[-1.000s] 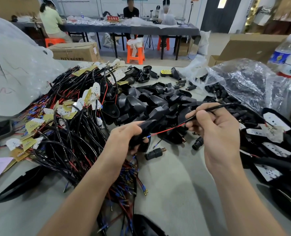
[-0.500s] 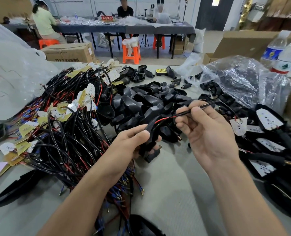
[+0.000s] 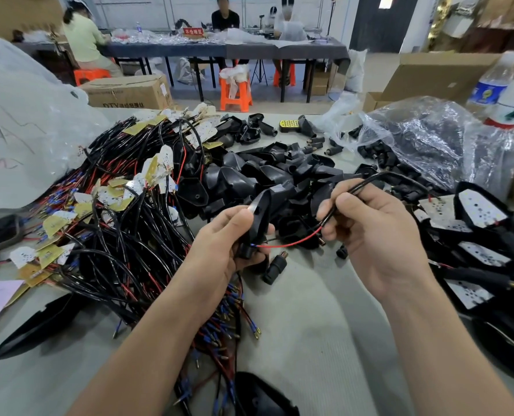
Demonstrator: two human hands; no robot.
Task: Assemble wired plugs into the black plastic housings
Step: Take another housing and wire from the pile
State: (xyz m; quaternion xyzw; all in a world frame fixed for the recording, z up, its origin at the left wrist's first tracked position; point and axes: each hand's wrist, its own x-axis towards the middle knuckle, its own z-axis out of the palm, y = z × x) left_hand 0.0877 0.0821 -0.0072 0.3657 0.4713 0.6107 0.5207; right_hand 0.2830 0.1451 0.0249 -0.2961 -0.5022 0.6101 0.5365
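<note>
While the head camera looks down at the grey table point(image 3: 310, 325), both hands are raised a little above it, near the middle of the view. The left hand point(image 3: 225, 244) has its fingers curled round one black housing point(image 3: 260, 217), with the thumb lying on the upper part of it; the housing stands almost upright in this grip. The right hand point(image 3: 379, 235) pinches a black cable point(image 3: 355, 190) between the thumb and the forefinger, and the other fingers are bent under it. From the end of this cable a thin red wire point(image 3: 291, 243) runs across the gap between the two hands to the lower end of the housing, where a small blue tip shows; whether it is already inside, I cannot tell. Just below the hands one loose black plug point(image 3: 275, 267) lies on the table. Behind the hands there is a pile of black housings point(image 3: 249, 175), and to the left of it a big tangle of black and red wires point(image 3: 114, 235) with yellow and white tags. On the right lie housings with white perforated plates point(image 3: 475, 220), and behind them a clear plastic bag point(image 3: 430, 139) with dark parts inside. Two water bottles point(image 3: 490, 85) stand at the right edge.
</note>
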